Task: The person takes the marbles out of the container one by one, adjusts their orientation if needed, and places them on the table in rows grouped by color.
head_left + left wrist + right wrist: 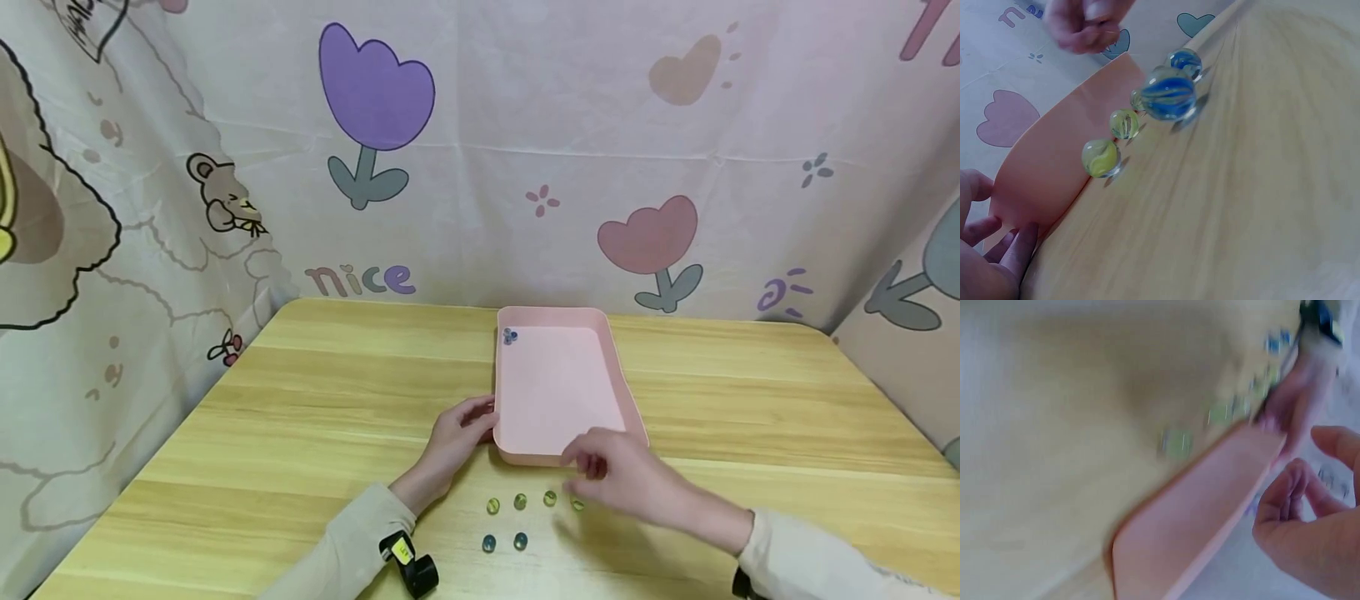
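Note:
A pink tray [558,383] lies on the wooden table. My left hand [459,437] holds it by the near left corner; in the left wrist view, its fingers [1021,247] bear on the outer wall. My right hand [626,477] hovers over the tray's near edge, fingers curled and thumb apart, with nothing visible between them. Below the tray sits a row of several yellow-green glass marbles [521,502], the rightmost partly behind the right hand. Two blue marbles, one left [489,544] and one right [521,542], lie nearer me. A small blue marble cluster [510,336] fills the tray's far left corner.
The light wooden table [360,392] runs to a printed cloth backdrop [480,167] behind and at both sides. A black wrist camera [411,565] is strapped over the left sleeve [341,542]. The tray's raised walls surround its flat floor.

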`<state>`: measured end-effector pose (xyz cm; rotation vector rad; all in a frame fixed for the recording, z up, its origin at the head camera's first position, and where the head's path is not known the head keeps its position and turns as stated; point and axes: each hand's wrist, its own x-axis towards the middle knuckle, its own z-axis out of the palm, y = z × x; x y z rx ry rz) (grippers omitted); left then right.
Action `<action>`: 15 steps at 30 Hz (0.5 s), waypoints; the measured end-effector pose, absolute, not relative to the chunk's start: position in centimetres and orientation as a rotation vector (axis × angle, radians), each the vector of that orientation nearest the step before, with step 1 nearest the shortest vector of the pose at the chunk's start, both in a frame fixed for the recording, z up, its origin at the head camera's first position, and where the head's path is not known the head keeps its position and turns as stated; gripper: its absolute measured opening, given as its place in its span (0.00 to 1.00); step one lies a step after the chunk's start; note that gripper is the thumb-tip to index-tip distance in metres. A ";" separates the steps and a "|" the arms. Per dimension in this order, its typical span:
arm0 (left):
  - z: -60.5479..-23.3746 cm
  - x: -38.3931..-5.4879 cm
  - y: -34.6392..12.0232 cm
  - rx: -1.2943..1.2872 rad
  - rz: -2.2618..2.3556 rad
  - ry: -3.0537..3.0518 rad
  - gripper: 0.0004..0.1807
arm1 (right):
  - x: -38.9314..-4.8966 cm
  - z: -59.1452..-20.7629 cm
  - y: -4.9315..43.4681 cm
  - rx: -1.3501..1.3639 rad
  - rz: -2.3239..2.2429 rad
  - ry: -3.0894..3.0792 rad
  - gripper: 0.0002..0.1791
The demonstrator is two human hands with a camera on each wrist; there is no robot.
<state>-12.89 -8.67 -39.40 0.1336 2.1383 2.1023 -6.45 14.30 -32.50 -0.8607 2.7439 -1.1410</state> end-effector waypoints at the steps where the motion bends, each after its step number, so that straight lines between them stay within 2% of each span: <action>1: -39.4 -12.9 -8.7 0.136 2.105 2.137 0.22 | -7.0 -32.2 14.5 -0.849 -1.145 2.740 0.10; 8: -39.6 -13.2 -8.6 0.137 2.128 2.113 0.21 | -11.5 -30.1 15.7 -0.747 -1.090 2.738 0.12; 15: -39.5 -13.1 -8.5 0.142 2.130 2.120 0.21 | -15.9 -28.5 15.7 -0.804 -1.116 2.723 0.13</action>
